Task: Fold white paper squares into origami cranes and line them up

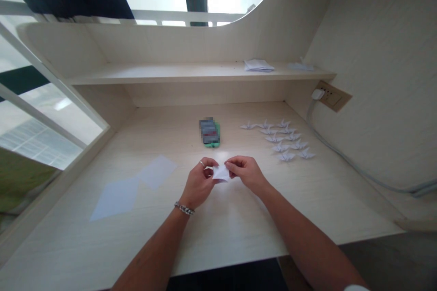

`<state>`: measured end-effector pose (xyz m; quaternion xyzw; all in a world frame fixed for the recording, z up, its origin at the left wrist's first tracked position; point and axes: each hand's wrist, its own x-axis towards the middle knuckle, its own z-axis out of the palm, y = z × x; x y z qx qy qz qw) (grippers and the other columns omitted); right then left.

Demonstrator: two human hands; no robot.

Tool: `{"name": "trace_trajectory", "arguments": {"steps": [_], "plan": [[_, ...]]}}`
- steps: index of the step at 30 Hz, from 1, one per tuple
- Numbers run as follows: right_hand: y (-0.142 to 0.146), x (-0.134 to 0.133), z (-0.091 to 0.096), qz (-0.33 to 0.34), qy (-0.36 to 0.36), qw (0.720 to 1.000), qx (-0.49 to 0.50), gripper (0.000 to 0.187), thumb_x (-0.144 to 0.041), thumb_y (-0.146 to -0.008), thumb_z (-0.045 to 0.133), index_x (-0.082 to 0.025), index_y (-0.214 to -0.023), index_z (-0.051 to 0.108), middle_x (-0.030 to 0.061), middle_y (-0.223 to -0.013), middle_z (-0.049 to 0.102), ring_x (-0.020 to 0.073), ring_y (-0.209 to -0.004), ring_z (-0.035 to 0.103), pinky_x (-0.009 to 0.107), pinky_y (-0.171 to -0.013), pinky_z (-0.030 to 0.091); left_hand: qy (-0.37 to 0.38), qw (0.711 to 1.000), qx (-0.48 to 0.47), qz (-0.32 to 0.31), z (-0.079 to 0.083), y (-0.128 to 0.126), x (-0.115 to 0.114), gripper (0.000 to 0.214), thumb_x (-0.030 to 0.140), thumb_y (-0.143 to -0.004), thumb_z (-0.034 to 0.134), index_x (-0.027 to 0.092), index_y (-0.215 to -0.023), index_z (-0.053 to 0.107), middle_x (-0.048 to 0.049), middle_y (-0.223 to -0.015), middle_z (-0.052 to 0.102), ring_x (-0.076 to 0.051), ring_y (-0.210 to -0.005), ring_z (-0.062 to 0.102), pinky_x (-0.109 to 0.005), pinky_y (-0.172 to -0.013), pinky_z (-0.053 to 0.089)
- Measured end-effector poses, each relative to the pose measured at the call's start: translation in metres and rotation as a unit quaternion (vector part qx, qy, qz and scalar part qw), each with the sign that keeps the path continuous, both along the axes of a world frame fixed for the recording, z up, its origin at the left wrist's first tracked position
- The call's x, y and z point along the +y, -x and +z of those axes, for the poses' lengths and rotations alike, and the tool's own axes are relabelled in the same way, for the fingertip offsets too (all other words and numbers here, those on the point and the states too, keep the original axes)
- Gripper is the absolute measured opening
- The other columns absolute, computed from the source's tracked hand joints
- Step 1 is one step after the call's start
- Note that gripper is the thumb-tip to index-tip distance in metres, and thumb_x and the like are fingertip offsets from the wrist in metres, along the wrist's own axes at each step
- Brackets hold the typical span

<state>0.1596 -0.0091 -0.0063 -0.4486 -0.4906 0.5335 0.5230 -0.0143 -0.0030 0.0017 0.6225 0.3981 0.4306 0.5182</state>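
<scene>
A small folded piece of white paper is held just above the desk between my two hands. My left hand, with a ring and a chain bracelet at the wrist, pinches its left edge. On the opposite side, the fingers of my right hand grip the upper right corner. Several folded white paper cranes stand in rows to the right of my hands. Flat white paper sheets lie to the left, two of them seen.
Behind my hands lies a blurred-out dark and green object. A shelf runs along the back, bearing a stack of folded paper. At right, a grey cable hangs from a wall socket. The desk's front edge is near my forearms.
</scene>
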Motion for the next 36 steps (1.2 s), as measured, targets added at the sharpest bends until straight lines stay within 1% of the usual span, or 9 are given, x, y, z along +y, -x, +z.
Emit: {"name": "trace_trajectory", "arguments": {"steps": [7,10,13,16,21,24,27,31,36], "plan": [[0.004,-0.001,0.0,0.06,0.037,0.997,0.032,0.034,-0.042,-0.063,0.079,-0.014,-0.082,0.071,0.001,-0.063,0.067,0.0106,-0.053,0.059,0.025,-0.054,0.05,-0.029,0.993,0.091,0.074,0.007,-0.003,-0.002,0.009,0.022,-0.072,0.065,0.014,-0.074,0.068,-0.0006,-0.066,0.067,-0.012,-0.058,0.058,-0.02,-0.051,0.045],[0.004,0.0,-0.002,0.046,0.043,0.997,0.05,0.034,-0.043,-0.062,0.079,-0.014,-0.079,0.069,-0.0002,-0.06,0.065,0.0101,-0.052,0.057,0.025,-0.053,0.048,-0.001,0.994,0.076,0.08,0.007,-0.006,-0.001,0.031,0.039,-0.081,0.058,0.013,-0.069,0.067,0.0007,-0.056,0.061,-0.01,-0.049,0.054,-0.019,-0.043,0.041],[0.003,0.002,-0.003,0.053,0.031,0.998,0.02,0.033,-0.043,-0.065,0.077,-0.015,-0.079,0.068,-0.0002,-0.059,0.064,0.0109,-0.053,0.057,0.025,-0.054,0.048,0.05,0.997,0.009,0.056,0.008,-0.01,-0.003,0.042,0.051,-0.084,0.053,0.012,-0.085,0.068,-0.0002,-0.061,0.063,-0.011,-0.05,0.057,-0.021,-0.044,0.047],[0.0,-0.001,0.002,0.023,-0.02,0.997,-0.069,0.029,-0.043,-0.074,0.07,-0.015,-0.082,0.069,0.0029,-0.067,0.066,0.0132,-0.061,0.06,0.027,-0.058,0.049,0.057,0.996,-0.007,0.061,0.007,-0.011,-0.004,0.038,0.047,-0.079,0.062,0.012,-0.094,0.067,-0.0015,-0.066,0.066,-0.014,-0.054,0.063,-0.024,-0.048,0.052],[0.007,-0.015,0.015,-0.045,-0.151,0.96,-0.233,0.029,-0.032,-0.076,0.067,-0.019,-0.102,0.066,0.0068,-0.097,0.069,0.0161,-0.078,0.063,0.028,-0.068,0.051,-0.077,0.981,0.137,0.112,0.001,-0.01,-0.005,0.016,0.026,-0.077,0.062,0.017,-0.088,0.069,-0.0035,-0.077,0.07,-0.014,-0.06,0.064,-0.025,-0.054,0.053],[0.014,-0.019,0.016,-0.076,-0.201,0.918,-0.334,0.018,-0.015,-0.076,0.059,-0.019,-0.09,0.069,0.005,-0.089,0.069,0.0159,-0.076,0.062,0.027,-0.069,0.048,-0.185,0.945,0.236,0.132,0.0,-0.011,-0.007,0.013,0.014,-0.074,0.06,0.019,-0.082,0.07,-0.0042,-0.082,0.07,-0.016,-0.07,0.064,-0.028,-0.067,0.052],[0.017,-0.018,0.014,-0.108,-0.185,0.909,-0.357,0.02,-0.011,-0.073,0.054,-0.02,-0.08,0.071,0.0031,-0.077,0.07,0.0161,-0.069,0.062,0.027,-0.067,0.047,-0.226,0.927,0.273,0.124,0.001,-0.011,-0.006,0.013,0.012,-0.074,0.059,0.019,-0.079,0.069,-0.0054,-0.083,0.069,-0.019,-0.079,0.064,-0.031,-0.075,0.051],[0.016,-0.016,0.014,-0.133,-0.149,0.933,-0.3,0.021,-0.017,-0.078,0.054,-0.021,-0.085,0.073,0.003,-0.076,0.073,0.0165,-0.063,0.063,0.027,-0.064,0.049,-0.192,0.931,0.284,0.128,-0.001,-0.011,-0.004,0.015,0.015,-0.077,0.059,0.019,-0.086,0.07,-0.0066,-0.089,0.071,-0.02,-0.08,0.065,-0.032,-0.077,0.051],[0.016,-0.016,0.016,-0.159,-0.15,0.953,-0.211,0.022,-0.03,-0.085,0.055,-0.019,-0.097,0.07,0.0067,-0.092,0.073,0.0192,-0.078,0.067,0.03,-0.073,0.052,-0.08,0.963,0.215,0.138,-0.005,-0.011,0.0,0.026,0.025,-0.082,0.055,0.019,-0.105,0.068,-0.0046,-0.085,0.072,-0.015,-0.06,0.065,-0.028,-0.064,0.053]]}}
